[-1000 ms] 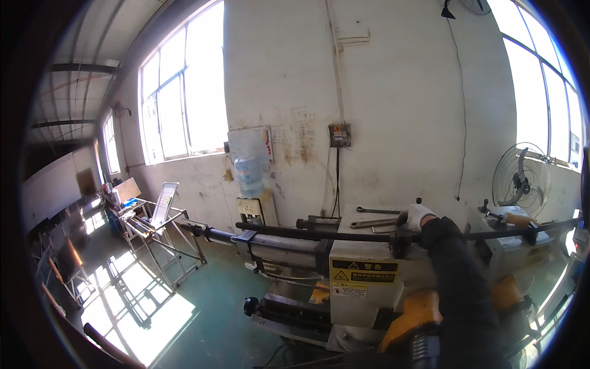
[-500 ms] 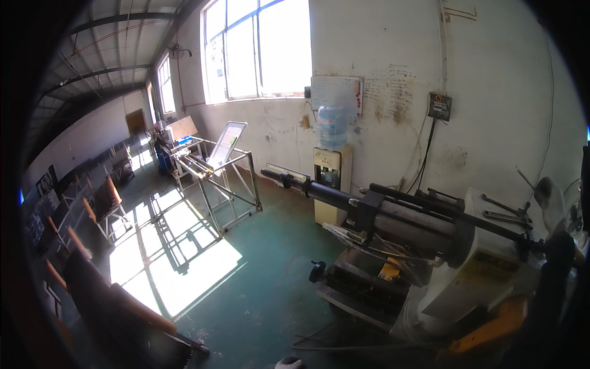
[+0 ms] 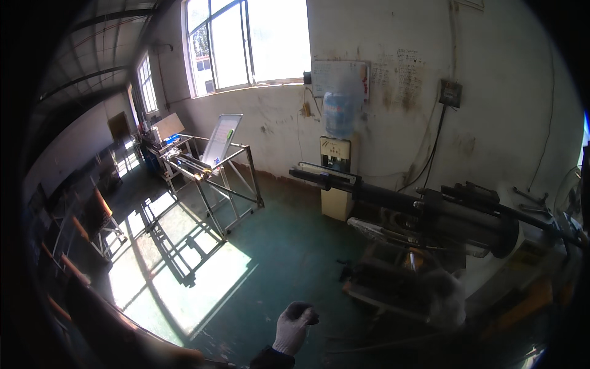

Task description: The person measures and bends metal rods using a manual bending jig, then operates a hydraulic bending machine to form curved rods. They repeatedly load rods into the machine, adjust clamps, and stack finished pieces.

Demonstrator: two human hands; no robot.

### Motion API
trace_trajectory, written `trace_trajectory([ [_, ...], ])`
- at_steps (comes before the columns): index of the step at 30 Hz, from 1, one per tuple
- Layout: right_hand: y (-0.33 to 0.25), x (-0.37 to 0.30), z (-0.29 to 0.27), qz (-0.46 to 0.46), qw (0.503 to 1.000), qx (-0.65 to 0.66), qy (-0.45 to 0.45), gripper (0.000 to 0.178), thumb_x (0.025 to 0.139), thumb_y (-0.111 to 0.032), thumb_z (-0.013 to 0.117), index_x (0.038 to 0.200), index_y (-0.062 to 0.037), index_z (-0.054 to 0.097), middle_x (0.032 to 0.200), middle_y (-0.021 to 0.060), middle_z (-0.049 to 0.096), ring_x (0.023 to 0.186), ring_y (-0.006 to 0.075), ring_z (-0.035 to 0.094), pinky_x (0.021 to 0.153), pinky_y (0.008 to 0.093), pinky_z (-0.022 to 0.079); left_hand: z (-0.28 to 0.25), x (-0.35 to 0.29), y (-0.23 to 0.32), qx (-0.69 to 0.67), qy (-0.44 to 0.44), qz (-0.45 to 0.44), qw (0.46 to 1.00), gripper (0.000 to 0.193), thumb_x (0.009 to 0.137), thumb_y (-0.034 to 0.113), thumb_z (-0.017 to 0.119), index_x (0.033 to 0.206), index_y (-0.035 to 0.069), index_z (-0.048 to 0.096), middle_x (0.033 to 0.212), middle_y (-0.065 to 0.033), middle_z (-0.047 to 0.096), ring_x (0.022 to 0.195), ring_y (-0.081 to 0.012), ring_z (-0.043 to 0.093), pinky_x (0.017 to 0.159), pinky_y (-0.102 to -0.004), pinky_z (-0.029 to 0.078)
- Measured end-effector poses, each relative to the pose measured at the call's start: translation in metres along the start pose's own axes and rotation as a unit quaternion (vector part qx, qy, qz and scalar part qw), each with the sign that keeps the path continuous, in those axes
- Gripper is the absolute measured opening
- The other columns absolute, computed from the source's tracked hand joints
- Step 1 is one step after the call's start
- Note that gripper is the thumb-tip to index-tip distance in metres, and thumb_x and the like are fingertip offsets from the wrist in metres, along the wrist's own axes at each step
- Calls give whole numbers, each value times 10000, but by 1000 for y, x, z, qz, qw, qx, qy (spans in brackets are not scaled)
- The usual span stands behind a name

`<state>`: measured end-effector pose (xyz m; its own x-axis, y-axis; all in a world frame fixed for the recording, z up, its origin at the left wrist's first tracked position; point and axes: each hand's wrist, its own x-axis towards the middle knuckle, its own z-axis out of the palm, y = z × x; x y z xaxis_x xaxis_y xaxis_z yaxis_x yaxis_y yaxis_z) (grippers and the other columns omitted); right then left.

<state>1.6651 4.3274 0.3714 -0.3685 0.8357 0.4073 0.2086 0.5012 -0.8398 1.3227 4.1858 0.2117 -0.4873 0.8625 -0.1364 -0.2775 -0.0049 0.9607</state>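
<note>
My left hand, in a pale glove with dark fingertips and a dark sleeve, is raised at the lower middle over the green floor. Its fingers are curled together; whether anything is inside them is hidden. To the right, a smeared pale gloved shape, apparently my right hand, is in front of the lower part of a large machine. Its fingers cannot be made out. Above it runs the machine's thick black cylinder, with a long narrow front end pointing left.
Behind the machine a water dispenser with a blue bottle stands by the wall. A metal frame carrying a tilted whiteboard is farther left. Wrenches lie on the machine's right side. Dark racks with orange-brown edges line the left.
My left hand has risen into view from the lower edge. A pale gloved shape now blurs in front of the machine's lower part. The view has shifted, so the machine appears farther right.
</note>
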Motion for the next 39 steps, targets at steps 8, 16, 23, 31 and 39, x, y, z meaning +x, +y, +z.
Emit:
trace_trajectory([
  [8, 43, 95, 208, 198, 943, 28, -266, 231, 1068, -163, 799, 1259, -41, 839, 1201, 171, 838, 1131, 304, 802, 1006, 422, 631, -32, 100, 126, 463, 9, 420, 781, 325, 931, 54, 824, 1252, 90, 792, 1163, -148, 821, 994, -374, 801, 871, -480, 642],
  [16, 80, 249, 325, 28, 919, -182, -349, 313, 1092, -372, 732, 1220, -118, 864, 1191, 127, 824, 1146, 349, 781, 1006, 472, 636, -73, 288, 177, 695, -234, 324, 598, 443, 868, 86, 756, 1305, 154, 773, 1190, -100, 790, 977, -354, 768, 841, -493, 621],
  [23, 87, 354, 371, -101, 939, -191, -268, 175, 1077, -285, 719, 1126, -129, 783, 1115, 125, 806, 1062, 358, 795, 914, 504, 641, -104, 420, 202, 658, -227, 377, 611, 235, 866, 49, 753, 1051, 182, 811, 882, -70, 741, 797, -327, 743, 665, -470, 579],
  [31, 109, 358, 349, 2, 992, 125, 12, 316, 967, -207, 905, 1179, -13, 773, 1024, 138, 780, 908, 300, 804, 762, 427, 622, -132, 601, 220, 125, -152, 3, 980, 158, 1097, 79, 809, 1178, -41, 749, 968, -186, 802, 777, -264, 783, 714, -400, 661],
  [39, 117, 344, 393, -12, 906, -258, 335, 302, 1089, -276, 828, 1134, 16, 767, 996, 136, 795, 749, 205, 759, 626, 331, 574, -2, 728, 237, -6, -456, -78, 887, 281, 1114, 122, 802, 1330, -34, 715, 1143, -204, 789, 953, -307, 812, 868, -462, 699],
])
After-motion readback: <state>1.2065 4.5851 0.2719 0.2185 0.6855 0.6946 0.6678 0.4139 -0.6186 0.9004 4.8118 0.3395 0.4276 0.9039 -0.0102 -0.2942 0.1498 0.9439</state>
